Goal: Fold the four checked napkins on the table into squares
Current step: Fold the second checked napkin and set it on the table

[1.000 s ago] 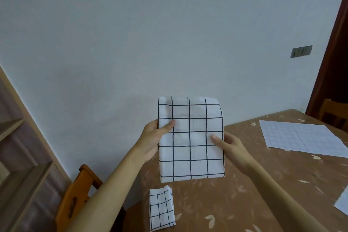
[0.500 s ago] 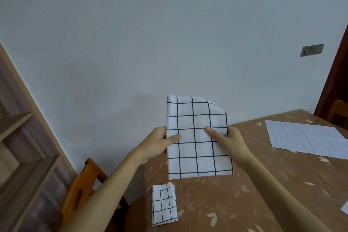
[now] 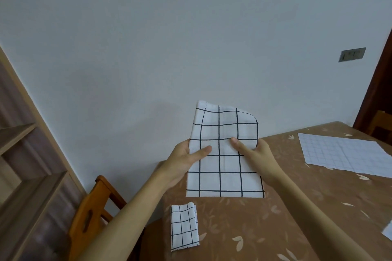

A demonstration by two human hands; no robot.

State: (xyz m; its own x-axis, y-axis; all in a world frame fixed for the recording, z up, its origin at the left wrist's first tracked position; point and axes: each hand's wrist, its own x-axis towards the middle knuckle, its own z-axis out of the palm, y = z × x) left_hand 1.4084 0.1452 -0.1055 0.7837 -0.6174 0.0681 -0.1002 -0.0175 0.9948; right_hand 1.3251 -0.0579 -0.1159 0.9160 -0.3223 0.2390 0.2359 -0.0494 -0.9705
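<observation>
Shelf [image 3: 31,184] sits far left of the left hand [image 3: 182,161]. A chair [image 3: 91,214] is below-left of that hand, at the table's [image 3: 237,224] left edge. Left hand pinches the left edge of the held napkin [image 3: 224,178], with the thumb on the front and the fingers behind the cloth. The held napkin is upright between both hands, a tall folded rectangle facing the camera. Its top right corner curls away. Cannot tell if its bottom edge touches the table. A folded napkin [image 3: 184,226] lies on the table below the left hand, a small narrow stack apart from the held one. Right hand [image 3: 256,154] pinches the held napkin's right edge at mid height, thumb on the front near the left thumb, fingers behind. A flat napkin [image 3: 343,154] lies spread on the table, well right of the right hand. A napkin corner [image 3: 387,232] shows at the frame edge, below-right of that hand. Switch plate [image 3: 352,54] is on the wall, up and right of it. A second chair [image 3: 381,125] is at the far right.
</observation>
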